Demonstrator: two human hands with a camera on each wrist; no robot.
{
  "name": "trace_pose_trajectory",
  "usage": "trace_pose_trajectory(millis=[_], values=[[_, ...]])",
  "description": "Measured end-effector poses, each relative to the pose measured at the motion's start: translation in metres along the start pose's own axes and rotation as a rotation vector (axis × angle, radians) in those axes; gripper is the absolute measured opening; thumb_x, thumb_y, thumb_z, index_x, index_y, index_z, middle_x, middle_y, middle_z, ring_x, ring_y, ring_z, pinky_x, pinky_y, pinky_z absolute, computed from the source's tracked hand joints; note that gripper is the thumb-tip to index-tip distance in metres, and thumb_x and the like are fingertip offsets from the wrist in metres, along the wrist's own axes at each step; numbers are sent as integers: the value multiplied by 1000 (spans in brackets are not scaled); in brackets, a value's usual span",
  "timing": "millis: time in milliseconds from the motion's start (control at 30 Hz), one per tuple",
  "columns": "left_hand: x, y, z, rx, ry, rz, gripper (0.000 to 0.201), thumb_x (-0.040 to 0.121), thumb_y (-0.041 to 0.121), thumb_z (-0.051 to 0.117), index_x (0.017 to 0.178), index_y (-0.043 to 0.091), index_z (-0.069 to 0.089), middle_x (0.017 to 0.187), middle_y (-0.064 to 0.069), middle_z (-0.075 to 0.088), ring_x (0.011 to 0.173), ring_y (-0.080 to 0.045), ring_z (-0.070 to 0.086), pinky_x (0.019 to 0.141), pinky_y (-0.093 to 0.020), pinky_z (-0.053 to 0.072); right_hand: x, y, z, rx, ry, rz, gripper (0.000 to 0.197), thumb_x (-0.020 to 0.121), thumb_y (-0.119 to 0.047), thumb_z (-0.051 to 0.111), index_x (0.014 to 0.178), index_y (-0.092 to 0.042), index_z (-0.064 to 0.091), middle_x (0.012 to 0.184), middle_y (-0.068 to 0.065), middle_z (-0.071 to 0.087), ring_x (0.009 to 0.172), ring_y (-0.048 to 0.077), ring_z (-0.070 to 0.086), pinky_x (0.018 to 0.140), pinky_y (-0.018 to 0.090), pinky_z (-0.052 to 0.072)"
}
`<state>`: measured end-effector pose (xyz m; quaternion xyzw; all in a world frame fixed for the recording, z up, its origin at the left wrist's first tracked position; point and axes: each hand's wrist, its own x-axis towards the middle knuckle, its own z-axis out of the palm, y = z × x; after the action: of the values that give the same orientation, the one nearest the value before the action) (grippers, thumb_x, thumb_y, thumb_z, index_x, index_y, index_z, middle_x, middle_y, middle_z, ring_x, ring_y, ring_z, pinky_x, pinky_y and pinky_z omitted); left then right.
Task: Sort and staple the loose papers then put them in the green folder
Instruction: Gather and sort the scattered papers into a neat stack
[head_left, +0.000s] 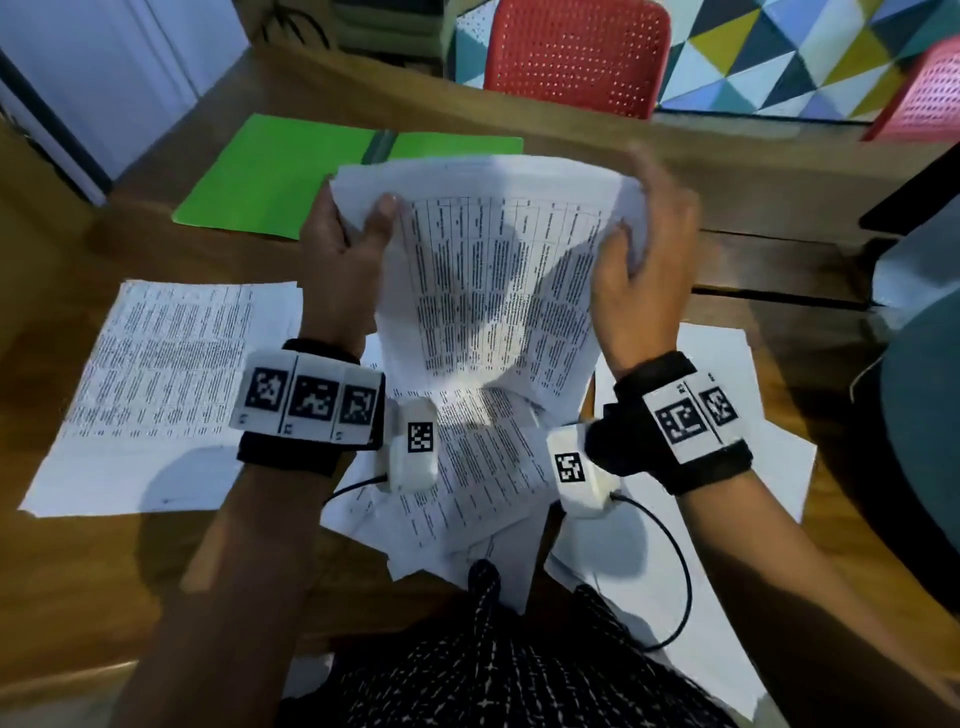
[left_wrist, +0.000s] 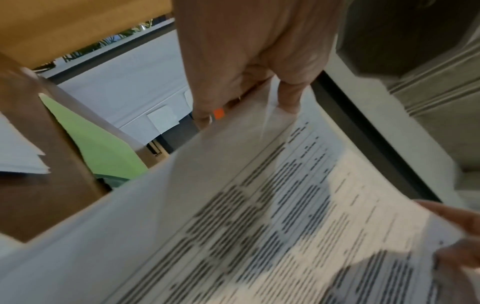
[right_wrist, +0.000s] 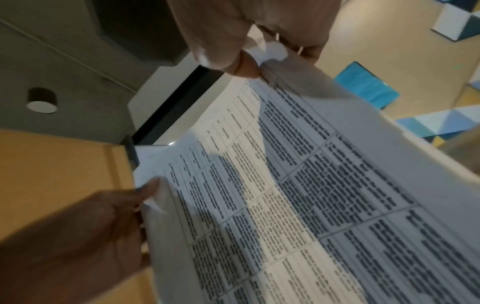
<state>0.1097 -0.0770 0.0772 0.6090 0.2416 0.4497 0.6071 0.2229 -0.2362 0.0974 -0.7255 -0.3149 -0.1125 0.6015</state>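
Note:
I hold a sheaf of printed papers (head_left: 493, 291) raised off the wooden table (head_left: 88, 582), its top edge tilted away from me. My left hand (head_left: 363, 223) grips the upper left corner, thumb on the printed face. My right hand (head_left: 631, 239) grips the upper right corner. The left wrist view shows the left hand (left_wrist: 246, 78) on the sheaf's (left_wrist: 272, 216) edge; the right wrist view shows the right hand (right_wrist: 246, 47) pinching its (right_wrist: 311, 185) corner. The green folder (head_left: 280, 176) lies shut on the table beyond the left hand. No stapler is in view.
More printed sheets lie on the table: a pile at the left (head_left: 161, 395), a loose heap in the middle (head_left: 478, 478), and sheets at the right (head_left: 727, 395). A red chair (head_left: 576, 57) stands behind the table. A dark grey rounded object (head_left: 919, 426) sits at the right edge.

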Motion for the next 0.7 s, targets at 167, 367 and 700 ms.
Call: trace_pose_trajectory(millis=[167, 367, 700], values=[[-4, -19, 4, 276, -171, -188, 36, 90, 16, 52, 124, 3, 50, 119, -17, 61, 112, -29, 57, 101, -43, 46, -1, -2, 6, 4, 16, 95, 65, 77, 18, 35, 139, 0, 33, 126, 7, 41, 99, -16, 36, 90, -12, 22], [3, -1, -10, 141, -72, -102, 39, 83, 17, 60, 117, -2, 56, 90, 4, 66, 80, -9, 62, 68, -13, 50, -5, -13, 14, 257, 177, 120, 70, 64, 23, 31, 131, 9, 20, 137, 27, 30, 130, 18, 39, 111, 30, 38], [-14, -32, -42, 188, -250, -395, 49, 84, 0, 62, 129, -9, 43, 113, -2, 61, 95, -7, 59, 89, -22, 53, -47, 2, 43, 139, 16, 468, 55, 84, 17, 30, 136, -1, 26, 125, 10, 52, 90, -1, 54, 68, -8, 38]])
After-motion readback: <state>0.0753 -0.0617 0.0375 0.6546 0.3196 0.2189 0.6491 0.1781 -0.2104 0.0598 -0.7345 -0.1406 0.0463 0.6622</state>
